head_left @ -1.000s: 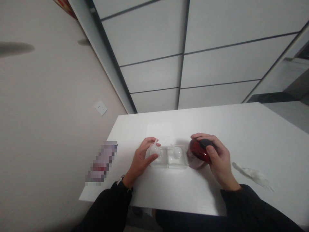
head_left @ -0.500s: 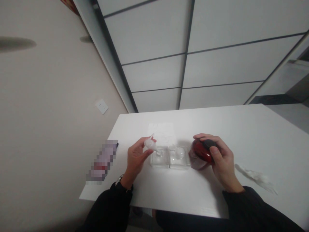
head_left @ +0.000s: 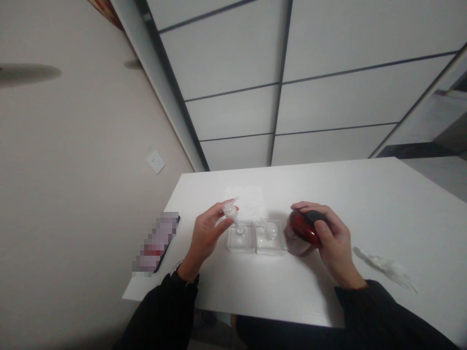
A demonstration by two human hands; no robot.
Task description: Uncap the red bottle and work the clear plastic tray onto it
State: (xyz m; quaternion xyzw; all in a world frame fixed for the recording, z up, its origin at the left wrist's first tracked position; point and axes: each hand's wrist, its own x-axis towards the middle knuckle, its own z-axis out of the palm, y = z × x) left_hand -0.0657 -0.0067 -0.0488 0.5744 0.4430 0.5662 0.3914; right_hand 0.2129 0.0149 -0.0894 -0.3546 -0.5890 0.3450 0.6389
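Note:
Two clear square bottles stand side by side on the white table [head_left: 365, 204]. My left hand [head_left: 206, 236] pinches the white pump top [head_left: 230, 212] of the left bottle [head_left: 241, 239] and holds it lifted, its tube still reaching down to the bottle's neck. The right clear bottle [head_left: 270, 238] keeps its pump top on. My right hand [head_left: 330, 240] is wrapped round a dark red rounded bottle [head_left: 301, 231] with a black cap, just right of the clear pair.
A flat blurred packet [head_left: 156, 243] lies at the table's left edge. A crumpled strip of clear wrapping [head_left: 386, 266] lies to the right of my right hand. A pale sheet [head_left: 248, 197] lies behind the bottles. Wall and socket stand left.
My left hand has raised the pump top up out of the left clear bottle. My right hand has stayed on the red bottle.

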